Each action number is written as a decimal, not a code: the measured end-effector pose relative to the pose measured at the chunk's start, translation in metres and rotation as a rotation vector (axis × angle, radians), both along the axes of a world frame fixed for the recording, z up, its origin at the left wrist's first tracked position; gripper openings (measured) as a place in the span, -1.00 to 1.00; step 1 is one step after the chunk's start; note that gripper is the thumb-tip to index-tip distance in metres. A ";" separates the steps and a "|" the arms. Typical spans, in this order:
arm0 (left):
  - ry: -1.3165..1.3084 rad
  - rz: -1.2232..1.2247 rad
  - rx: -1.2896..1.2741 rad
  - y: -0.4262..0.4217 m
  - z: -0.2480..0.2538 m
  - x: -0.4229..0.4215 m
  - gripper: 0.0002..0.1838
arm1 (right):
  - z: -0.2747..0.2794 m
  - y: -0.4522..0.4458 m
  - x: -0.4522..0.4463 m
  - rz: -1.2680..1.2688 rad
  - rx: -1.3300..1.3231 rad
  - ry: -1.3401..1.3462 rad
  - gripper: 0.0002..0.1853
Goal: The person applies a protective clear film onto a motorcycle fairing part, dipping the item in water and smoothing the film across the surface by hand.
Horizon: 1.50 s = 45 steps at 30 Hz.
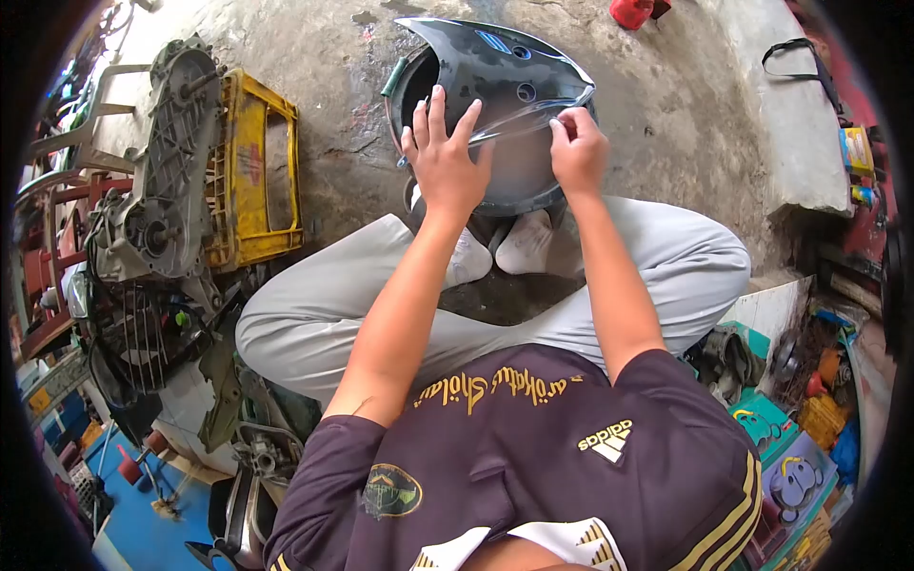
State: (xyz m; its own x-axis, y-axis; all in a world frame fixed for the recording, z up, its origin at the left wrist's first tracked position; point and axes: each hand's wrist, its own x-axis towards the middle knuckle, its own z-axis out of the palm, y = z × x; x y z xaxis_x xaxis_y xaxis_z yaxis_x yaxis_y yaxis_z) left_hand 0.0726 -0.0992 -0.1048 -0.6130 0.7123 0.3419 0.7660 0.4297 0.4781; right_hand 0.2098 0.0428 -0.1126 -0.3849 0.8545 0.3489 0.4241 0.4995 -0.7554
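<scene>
A dark, wet, curved panel (562, 67), like a motorcycle body panel, with two round holes and blue-and-white stripes, lies tilted across a black bucket (505, 207) of cloudy water. A thin, clear, shiny sheet (519, 126), like plastic film, stretches along the panel's near edge. My left hand (446, 162) is spread over the bucket's left side, its fingers reaching to the panel and sheet; whether the fingertips press on them I cannot tell. At the sheet's right end, my right hand (579, 157) has thumb and forefinger pinched together on it.
Bare feet (526, 246) are beside the bucket's base, between my crossed legs. On the left stand a yellow crate (252, 243) and a grey engine casing (176, 162). A red object (632, 11) lies at the top. Boxes and parts (795, 476) crowd the lower right.
</scene>
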 end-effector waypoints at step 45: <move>0.067 -0.019 0.021 -0.003 0.008 0.006 -0.38 | 0.078 0.074 0.068 0.274 -0.434 -0.029 -0.78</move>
State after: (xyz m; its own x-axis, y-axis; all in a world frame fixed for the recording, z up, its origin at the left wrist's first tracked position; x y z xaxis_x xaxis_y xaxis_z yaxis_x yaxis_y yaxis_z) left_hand 0.0786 -0.1020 -0.0971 -0.5747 0.7157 0.3969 0.8046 0.4055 0.4338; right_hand 0.2775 0.1165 -0.0347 -0.6196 0.7844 -0.0300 0.3457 0.2384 -0.9076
